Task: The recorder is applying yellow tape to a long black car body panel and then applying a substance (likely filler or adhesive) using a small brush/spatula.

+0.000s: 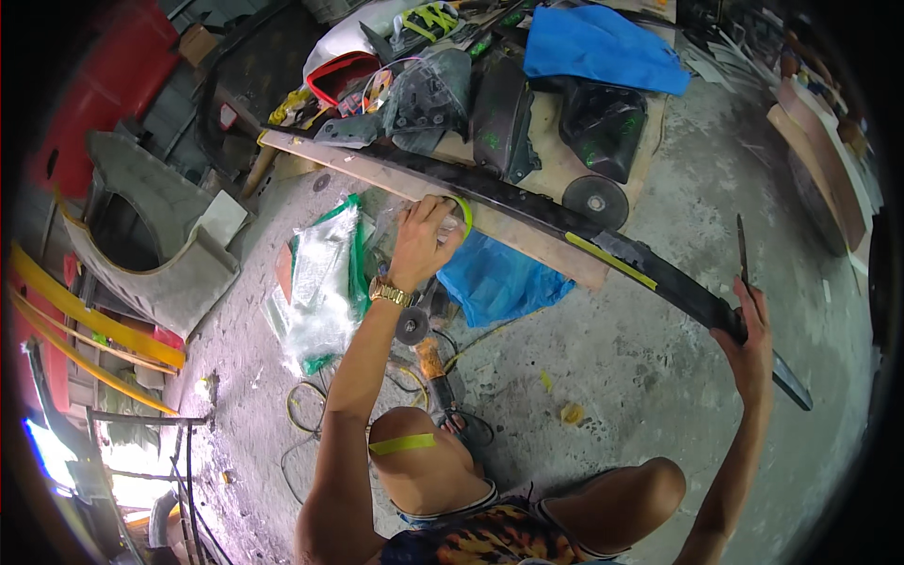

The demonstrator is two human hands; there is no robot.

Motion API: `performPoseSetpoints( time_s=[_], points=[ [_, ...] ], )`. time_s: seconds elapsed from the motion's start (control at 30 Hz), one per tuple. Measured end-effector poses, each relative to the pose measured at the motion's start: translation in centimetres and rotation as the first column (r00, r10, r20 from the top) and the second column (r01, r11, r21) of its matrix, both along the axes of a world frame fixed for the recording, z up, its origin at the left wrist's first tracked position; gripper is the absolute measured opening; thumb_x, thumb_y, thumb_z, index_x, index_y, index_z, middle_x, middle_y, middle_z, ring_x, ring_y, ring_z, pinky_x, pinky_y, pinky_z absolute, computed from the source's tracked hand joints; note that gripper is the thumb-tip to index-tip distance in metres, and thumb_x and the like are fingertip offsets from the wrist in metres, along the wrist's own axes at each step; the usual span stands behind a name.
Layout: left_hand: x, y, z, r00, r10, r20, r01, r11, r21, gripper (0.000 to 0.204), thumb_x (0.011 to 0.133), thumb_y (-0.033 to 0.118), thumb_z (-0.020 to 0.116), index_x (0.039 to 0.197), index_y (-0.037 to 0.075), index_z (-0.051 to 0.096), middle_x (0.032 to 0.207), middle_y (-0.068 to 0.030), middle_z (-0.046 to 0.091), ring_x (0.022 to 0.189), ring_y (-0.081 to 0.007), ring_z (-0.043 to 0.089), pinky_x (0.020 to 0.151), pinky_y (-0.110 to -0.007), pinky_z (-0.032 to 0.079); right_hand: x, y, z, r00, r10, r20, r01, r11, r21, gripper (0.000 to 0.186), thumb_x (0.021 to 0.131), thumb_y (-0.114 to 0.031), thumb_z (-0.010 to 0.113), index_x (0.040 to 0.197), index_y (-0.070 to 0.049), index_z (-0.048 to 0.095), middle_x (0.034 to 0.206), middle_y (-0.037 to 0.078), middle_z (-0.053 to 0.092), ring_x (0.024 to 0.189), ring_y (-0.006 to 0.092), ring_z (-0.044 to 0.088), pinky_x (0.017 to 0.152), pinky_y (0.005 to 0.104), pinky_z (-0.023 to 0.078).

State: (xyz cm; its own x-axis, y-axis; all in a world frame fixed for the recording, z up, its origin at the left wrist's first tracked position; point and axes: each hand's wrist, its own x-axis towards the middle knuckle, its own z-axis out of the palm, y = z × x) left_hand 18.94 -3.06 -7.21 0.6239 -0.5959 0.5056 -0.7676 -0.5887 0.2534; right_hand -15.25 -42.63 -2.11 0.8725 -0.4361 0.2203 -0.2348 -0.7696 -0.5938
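A long black trim strip (527,209) runs from the upper left to the right, partly over a pale board. A length of yellow-green tape (612,261) is stuck along it. My left hand (426,243), with a gold watch (391,292) at the wrist, is closed on a roll of yellow-green tape (465,217) beside the strip. My right hand (749,334) is closed around the strip near its right end. A thin pointed blade (741,247) sticks up from the same hand; its handle is mostly hidden. Another tape piece (402,443) lies on my left knee.
A clear plastic bag (330,282), blue plastic bag (504,278) and corded angle grinder (431,363) lie on the concrete floor. Black molded parts (499,122) and a blue cloth (603,47) are beyond the strip. A grey fender (160,235) stands left, curved panels (819,160) right.
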Motion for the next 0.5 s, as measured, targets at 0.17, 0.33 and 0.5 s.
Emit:
performPoseSetpoints(
  time_s=[0.17,0.33,0.5],
  points=[
    [0.1,-1.3,-0.7,0.995,0.066,0.075,-0.067,0.997,0.023,0.041,0.084,0.023,0.069,0.119,0.005,0.062,0.12,-0.0111,0.06,0.114,-0.0327,0.056,0.094,-0.046,0.039,0.4,0.1,0.5,0.999,0.037,0.01,-0.037,0.999,0.004,0.08,0.073,0.005,0.08,0.146,-0.01,0.049,0.135,0.013,0.052,0.101,0.0328,0.059,0.088,0.0397,0.051],
    [1.6,-1.6,-0.8,0.991,0.102,0.088,-0.103,0.995,0.0,0.036,0.083,0.022,0.069,0.113,0.006,0.058,0.113,-0.0105,0.06,0.11,-0.0323,0.056,0.095,-0.046,0.037,0.8,-0.6,0.8,0.997,0.073,0.003,-0.073,0.997,0.018,0.079,0.076,0.0,0.081,0.147,-0.011,0.048,0.135,0.013,0.052,0.103,0.0333,0.061,0.089,0.0415,0.051],
    [2.7,-1.8,-0.6,0.995,0.073,0.061,-0.076,0.996,0.04,0.033,0.081,0.022,0.068,0.107,0.006,0.058,0.107,-0.0117,0.059,0.105,-0.0334,0.056,0.097,-0.048,0.037,1.2,-1.6,0.2,0.994,0.102,0.032,-0.101,0.994,-0.046,0.079,0.076,0.0,0.081,0.146,-0.011,0.048,0.133,0.013,0.052,0.1,0.0323,0.06,0.087,0.0417,0.05]
  ],
)
